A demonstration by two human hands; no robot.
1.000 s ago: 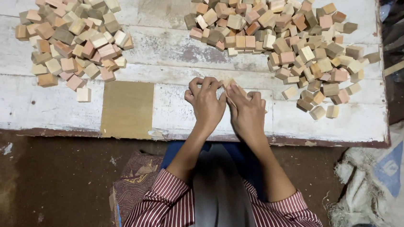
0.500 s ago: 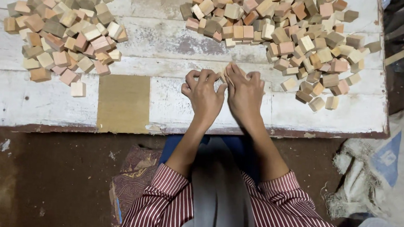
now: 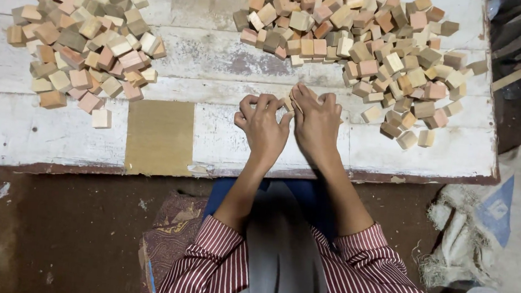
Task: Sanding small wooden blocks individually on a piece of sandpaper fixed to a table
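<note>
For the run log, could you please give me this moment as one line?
left hand: on white plank table | right hand: beside it, fingers at small wooden block | block heaps: left, right

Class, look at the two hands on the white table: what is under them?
Between the left hand and right hand a sliver of small wooden block shows on the table. The rest is covered by the fingers.

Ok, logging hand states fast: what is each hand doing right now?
Left hand: fingers curled on the white table; holding anything cannot be told.
Right hand: pressed down beside it, a small wooden block between the fingertips.
</note>
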